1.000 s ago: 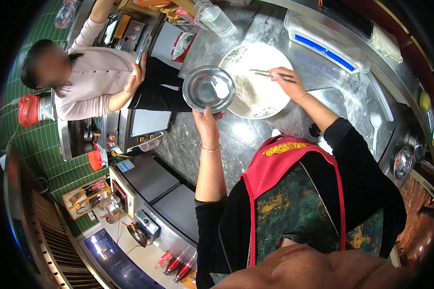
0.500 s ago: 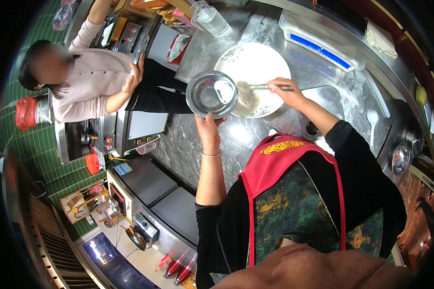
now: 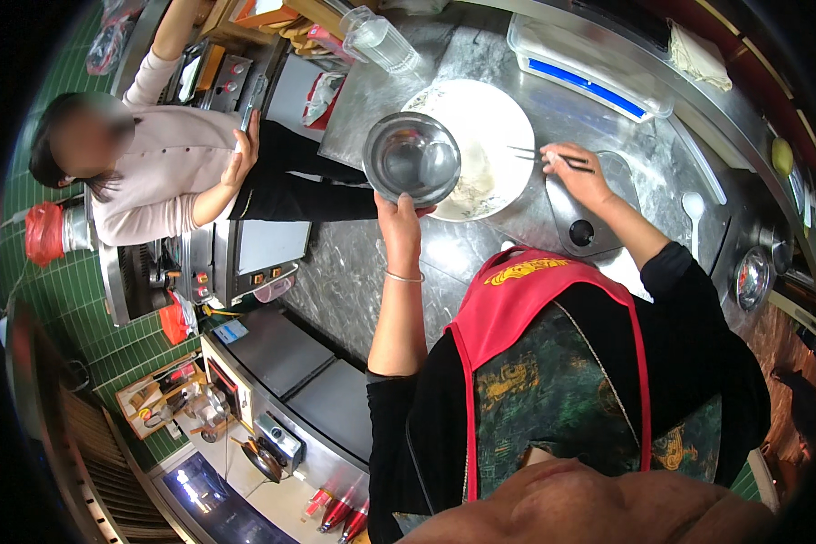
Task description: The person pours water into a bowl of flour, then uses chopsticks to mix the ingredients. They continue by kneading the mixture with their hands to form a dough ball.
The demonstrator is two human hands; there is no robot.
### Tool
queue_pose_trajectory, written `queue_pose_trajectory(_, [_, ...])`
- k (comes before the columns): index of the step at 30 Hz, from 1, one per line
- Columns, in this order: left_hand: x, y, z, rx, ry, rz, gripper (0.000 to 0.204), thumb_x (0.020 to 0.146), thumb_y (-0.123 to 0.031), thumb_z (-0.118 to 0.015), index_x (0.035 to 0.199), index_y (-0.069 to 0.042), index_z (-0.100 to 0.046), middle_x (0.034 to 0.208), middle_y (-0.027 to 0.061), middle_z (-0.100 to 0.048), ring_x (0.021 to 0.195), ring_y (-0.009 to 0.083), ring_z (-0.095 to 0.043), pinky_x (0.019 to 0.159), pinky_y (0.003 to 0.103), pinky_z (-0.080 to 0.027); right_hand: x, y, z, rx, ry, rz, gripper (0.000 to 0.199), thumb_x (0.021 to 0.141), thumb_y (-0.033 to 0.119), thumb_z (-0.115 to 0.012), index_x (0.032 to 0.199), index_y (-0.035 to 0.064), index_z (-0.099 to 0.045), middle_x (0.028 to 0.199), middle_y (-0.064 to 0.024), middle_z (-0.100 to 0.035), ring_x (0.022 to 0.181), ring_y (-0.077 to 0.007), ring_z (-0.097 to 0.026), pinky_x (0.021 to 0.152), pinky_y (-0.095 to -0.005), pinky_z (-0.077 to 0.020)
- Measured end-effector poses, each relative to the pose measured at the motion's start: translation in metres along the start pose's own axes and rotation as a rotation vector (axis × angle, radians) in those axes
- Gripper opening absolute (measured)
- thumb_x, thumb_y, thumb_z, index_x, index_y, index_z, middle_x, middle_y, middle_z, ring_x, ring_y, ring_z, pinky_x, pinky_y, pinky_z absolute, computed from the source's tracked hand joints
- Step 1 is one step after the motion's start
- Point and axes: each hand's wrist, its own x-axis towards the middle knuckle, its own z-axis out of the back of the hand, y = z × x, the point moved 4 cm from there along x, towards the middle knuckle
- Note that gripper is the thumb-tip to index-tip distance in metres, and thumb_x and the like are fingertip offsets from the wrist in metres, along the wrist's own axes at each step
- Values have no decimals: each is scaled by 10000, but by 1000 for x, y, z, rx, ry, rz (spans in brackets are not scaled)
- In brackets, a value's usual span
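Observation:
My left hand (image 3: 399, 225) is closed on the near rim of a metal bowl (image 3: 412, 159), thumb at the edge. The bowl hangs over the left side of a large white basin (image 3: 513, 122) with a patterned wall. Pale floury stuff (image 3: 474, 179) lies in the basin, partly hidden by the metal bowl. To the basin's right, my right hand (image 3: 578, 177) grips a pair of dark chopsticks (image 3: 575, 163). Their thin tips point left over the basin's right rim.
A clear pitcher (image 3: 381, 41) and a lidded plastic box (image 3: 589, 68) stand at the back of the steel counter (image 3: 372, 104). On the right lie a kitchen scale (image 3: 567, 213) and a white spoon (image 3: 694, 218). Another person (image 3: 172, 154) stands at left, holding a phone.
The chopsticks have come out of the basin's contents, and my right hand has moved right. My left hand has shifted the metal bowl slightly right and up, with its tilt changed.

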Motion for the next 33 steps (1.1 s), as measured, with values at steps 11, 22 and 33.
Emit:
queue_pose_trajectory(11, [33,-9,-20,41,10,-132,500,833,58,-378,1327,45,-300,1224,213,-508,882,264,-662,617,335,-632,-18,9,-13,64,-14,124,192,907,21,-552,1069,6,-654,927,-82,-633,784,-158,-652,735,-260,-511])
queue_pose_trajectory(22, [27,-18,32,130,-150,-133,613,856,59,-377,1446,-16,-233,1267,207,-493,895,265,-655,616,321,-615,9,5,-100,36,171,307,221,858,22,-592,1066,10,-665,932,-106,-637,819,-192,-637,750,-295,-494])
queue_pose_trajectory(33, [14,-36,27,843,-142,-640,669,859,60,-474,1478,19,-223,1385,304,-399,1243,454,-438,1055,433,-366,54,9,-49,-109,-45,266,176,893,59,-599,1049,20,-673,956,-90,-659,803,-181,-650,741,-268,-507])
